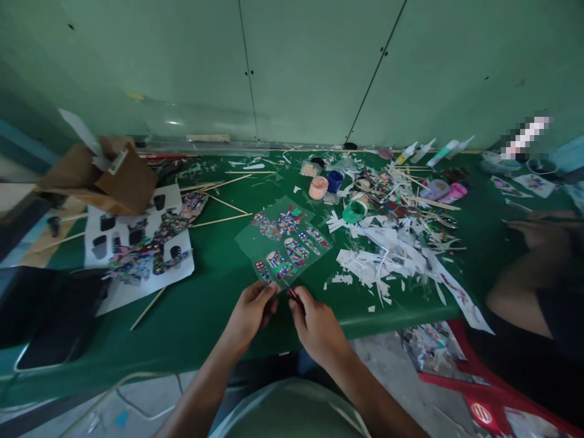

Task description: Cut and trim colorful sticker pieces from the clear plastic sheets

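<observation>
A clear plastic sheet (246,242) with several colourful painted cutouts on it lies on the green table in front of me. My left hand (252,311) is closed in a pinch at the sheet's near edge; what sits between its fingertips is too small to name. Close by on the right, my right hand (317,322) is closed around a slim dark red tool (292,294), whose tip points towards the left fingertips. Its kind does not show clearly. Both hands are near the table's front edge.
Paint pots (318,187) stand behind the sheet. White paper scraps (376,266) and loose tools lie to the right. On the left are a printed paper (182,274), a cardboard box (123,185), wooden sticks (222,220) and a dark phone-like slab (57,322). Another person's arm (520,274) rests at right.
</observation>
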Motion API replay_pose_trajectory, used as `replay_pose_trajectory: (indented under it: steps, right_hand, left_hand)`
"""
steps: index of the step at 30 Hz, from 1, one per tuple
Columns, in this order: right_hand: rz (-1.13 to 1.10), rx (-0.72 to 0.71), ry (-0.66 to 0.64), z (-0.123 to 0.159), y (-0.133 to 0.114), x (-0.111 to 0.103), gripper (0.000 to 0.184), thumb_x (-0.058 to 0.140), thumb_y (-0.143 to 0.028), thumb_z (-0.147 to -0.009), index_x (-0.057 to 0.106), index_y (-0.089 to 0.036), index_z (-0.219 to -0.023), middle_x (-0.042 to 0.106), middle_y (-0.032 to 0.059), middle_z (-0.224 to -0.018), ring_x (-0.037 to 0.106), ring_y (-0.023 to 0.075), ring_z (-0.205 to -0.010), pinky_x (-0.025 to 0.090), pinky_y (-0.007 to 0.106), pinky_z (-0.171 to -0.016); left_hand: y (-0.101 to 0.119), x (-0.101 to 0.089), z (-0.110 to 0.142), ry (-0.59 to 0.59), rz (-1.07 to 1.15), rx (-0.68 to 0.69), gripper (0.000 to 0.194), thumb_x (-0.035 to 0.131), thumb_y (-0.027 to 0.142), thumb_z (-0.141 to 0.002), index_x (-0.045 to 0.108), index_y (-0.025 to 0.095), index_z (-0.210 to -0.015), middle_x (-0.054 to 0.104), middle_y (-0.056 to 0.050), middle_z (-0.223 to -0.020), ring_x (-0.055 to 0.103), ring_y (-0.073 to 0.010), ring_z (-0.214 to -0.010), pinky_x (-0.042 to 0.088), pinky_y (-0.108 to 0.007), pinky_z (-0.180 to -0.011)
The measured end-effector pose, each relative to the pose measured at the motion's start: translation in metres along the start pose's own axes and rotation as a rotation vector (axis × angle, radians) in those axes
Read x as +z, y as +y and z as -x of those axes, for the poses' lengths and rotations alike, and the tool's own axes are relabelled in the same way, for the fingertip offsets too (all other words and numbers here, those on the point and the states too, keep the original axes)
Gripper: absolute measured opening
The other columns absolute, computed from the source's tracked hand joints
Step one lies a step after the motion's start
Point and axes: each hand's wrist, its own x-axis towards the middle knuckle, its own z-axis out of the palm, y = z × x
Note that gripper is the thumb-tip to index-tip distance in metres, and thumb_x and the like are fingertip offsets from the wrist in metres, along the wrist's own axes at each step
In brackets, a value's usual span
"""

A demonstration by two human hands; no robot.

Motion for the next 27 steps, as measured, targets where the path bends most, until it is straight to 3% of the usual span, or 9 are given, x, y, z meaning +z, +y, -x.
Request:
replay_pose_trajectory:
  steps: [4,7,9,11,16,19,21,24,27]
  right_hand:
    - [-0.085,-0.003,0.121,-0.005,0.007,-0.012,0.026,0.036,-0.033,-0.097,0.053,-0.021,-0.112,0.072,0.0068,-0.107,0.071,0.0206,-0.092,0.049,0.027,-0.075]
    - [-0.07,0.011,0.103,-0.008,0.015,-0.021,0.032,0.032,-0.037,-0.098,0.052,-0.019,-0.115,0.073,0.0063,-0.087,0.071,0.021,-0.078,0.049,0.028,-0.065]
    - [-0.063,0.015,0.058,-0.009,0.019,-0.024,0.034,0.03,-0.038,-0.098,0.052,-0.017,-0.115,0.068,0.0023,-0.069,0.068,0.02,-0.064,0.047,0.028,-0.059]
    - [-0.065,0.01,0.048,-0.011,0.022,-0.025,0.035,0.03,-0.037,-0.099,0.054,-0.017,-0.113,0.064,-0.0002,-0.061,0.066,0.0187,-0.059,0.046,0.027,-0.059]
    - [-0.021,-0.027,0.103,-0.017,0.022,-0.027,0.032,0.033,-0.035,-0.098,0.058,-0.019,-0.109,0.067,0.0029,-0.071,0.067,0.0194,-0.067,0.047,0.029,-0.064]
    - [-0.026,-0.018,0.08,-0.018,0.022,-0.026,0.033,0.034,-0.034,-0.097,0.056,-0.019,-0.115,0.067,0.0028,-0.071,0.066,0.0201,-0.065,0.047,0.03,-0.065]
    - [-0.042,-0.014,0.085,-0.018,0.023,-0.024,0.034,0.035,-0.032,-0.095,0.052,-0.018,-0.121,0.067,0.003,-0.073,0.066,0.0208,-0.067,0.048,0.032,-0.067]
    - [-0.072,-0.002,0.117,-0.017,0.024,-0.021,0.034,0.037,-0.03,-0.094,0.05,-0.017,-0.123,0.067,0.0033,-0.074,0.066,0.0212,-0.069,0.049,0.033,-0.07]
    - [-0.131,0.003,0.123,-0.018,0.026,-0.021,0.033,0.037,-0.03,-0.093,0.051,-0.017,-0.121,0.066,0.0015,-0.071,0.065,0.0194,-0.064,0.048,0.032,-0.066]
  left_hand:
    - [0.003,-0.014,0.002,0.012,-0.528,0.129,0.041,0.043,0.056,-0.086,0.048,0.019,-0.067,0.054,0.0,-0.053,0.049,-0.0131,-0.048,0.034,-0.026,-0.053]
    - [0.01,-0.024,0.006,0.111,-0.874,0.146,0.039,0.039,0.053,-0.09,0.052,0.02,-0.073,0.061,-0.004,-0.062,0.06,-0.0213,-0.064,0.035,-0.031,-0.063]
    - [0.016,-0.03,0.005,0.198,-0.945,0.14,0.037,0.037,0.053,-0.091,0.056,0.021,-0.088,0.067,-0.006,-0.073,0.064,-0.0259,-0.074,0.035,-0.031,-0.064]
    - [0.022,-0.036,0.0,0.285,-0.938,0.147,0.04,0.037,0.055,-0.09,0.057,0.021,-0.101,0.07,-0.007,-0.082,0.066,-0.0289,-0.084,0.037,-0.032,-0.065]
    - [0.032,-0.054,-0.029,0.479,-0.871,0.172,0.052,0.04,0.06,-0.086,0.052,0.022,-0.119,0.07,-0.009,-0.098,0.065,-0.0314,-0.096,0.041,-0.034,-0.069]
    - [0.034,-0.061,-0.049,0.422,-0.733,0.246,0.053,0.048,0.061,-0.082,0.053,0.02,-0.114,0.069,-0.008,-0.097,0.066,-0.0264,-0.086,0.044,-0.033,-0.067]
    - [0.034,-0.061,-0.059,0.413,-0.604,0.333,0.048,0.061,0.052,-0.076,0.053,0.019,-0.11,0.067,-0.006,-0.093,0.065,-0.02,-0.072,0.046,-0.031,-0.063]
    - [0.032,-0.051,-0.066,0.374,-0.349,0.434,0.032,0.064,0.035,-0.073,0.051,0.021,-0.099,0.062,-0.002,-0.09,0.062,-0.0141,-0.063,0.047,-0.027,-0.056]
    - [0.032,-0.04,-0.07,0.333,-0.084,0.482,0.03,0.063,0.035,-0.074,0.05,0.021,-0.095,0.057,-0.001,-0.091,0.063,-0.0133,-0.063,0.048,-0.024,-0.051]
